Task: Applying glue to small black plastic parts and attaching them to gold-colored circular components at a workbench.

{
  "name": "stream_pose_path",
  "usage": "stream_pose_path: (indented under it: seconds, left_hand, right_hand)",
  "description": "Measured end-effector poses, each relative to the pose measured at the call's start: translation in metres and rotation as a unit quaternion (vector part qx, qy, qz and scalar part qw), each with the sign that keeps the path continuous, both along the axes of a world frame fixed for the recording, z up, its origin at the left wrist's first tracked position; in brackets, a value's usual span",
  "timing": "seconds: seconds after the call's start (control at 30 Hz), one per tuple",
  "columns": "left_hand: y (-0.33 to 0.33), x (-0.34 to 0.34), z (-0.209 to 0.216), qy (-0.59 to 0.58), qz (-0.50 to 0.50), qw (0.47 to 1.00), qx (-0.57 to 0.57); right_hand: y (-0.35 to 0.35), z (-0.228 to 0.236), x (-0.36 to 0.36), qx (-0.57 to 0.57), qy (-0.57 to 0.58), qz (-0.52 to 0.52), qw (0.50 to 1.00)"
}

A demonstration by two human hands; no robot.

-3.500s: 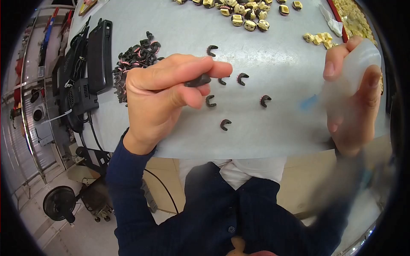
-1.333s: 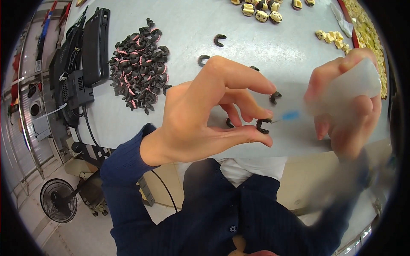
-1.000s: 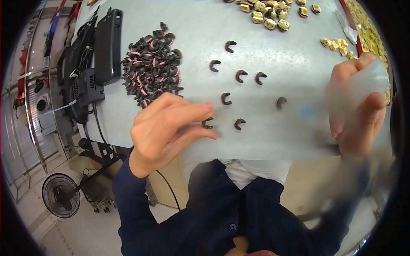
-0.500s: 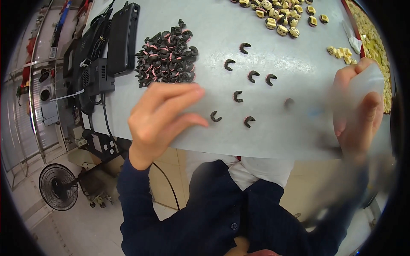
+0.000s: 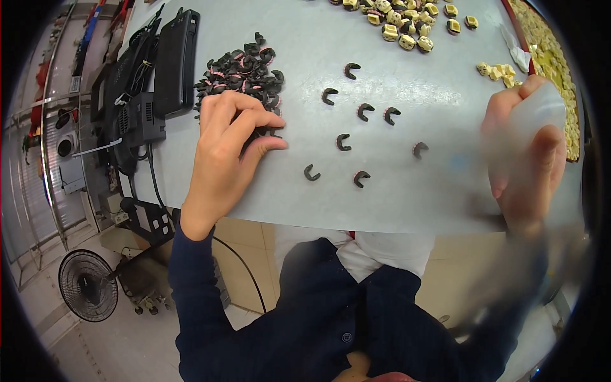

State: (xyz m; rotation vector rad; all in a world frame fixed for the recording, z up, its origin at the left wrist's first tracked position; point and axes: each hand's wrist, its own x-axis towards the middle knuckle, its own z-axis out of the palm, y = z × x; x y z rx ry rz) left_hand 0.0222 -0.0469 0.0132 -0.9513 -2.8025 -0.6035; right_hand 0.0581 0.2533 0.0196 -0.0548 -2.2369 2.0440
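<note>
My left hand is at the front edge of a pile of black curved pieces, some with pink ridged edges. Thumb and bent forefinger close around a black curved piece, partly covered by the fingers. Several more C-shaped black pieces lie spaced apart on the grey tabletop, right of this hand. At the right side my right hand is raised over the table with curled fingers and thumb up. A hazy blur covers much of it, so whether it holds anything is unclear.
Cream-and-black small pieces are heaped at the far side. Pale pieces lie near a red-edged tray of yellowish pieces at the right. Black electronic boxes and cables line the left edge. A fan stands below left.
My left hand has moved back to the pile, and its thumb and forefinger have come around a black piece. The right hand stays nearly where it was. The view has shifted slightly.
</note>
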Motion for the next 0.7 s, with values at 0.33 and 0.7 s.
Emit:
stream_pose_path:
  seconds: [0.33,0.7]
  left_hand:
    - [0.057,0.051,-0.013,-0.146,0.047,0.906,0.395]
    - [0.090,0.067,-0.020,-0.259,0.007,0.842,0.473]
  right_hand:
    - [-0.001,0.001,0.002,-0.040,0.005,0.026,0.999]
    - [-0.003,0.002,0.007,-0.078,0.021,0.142,0.987]
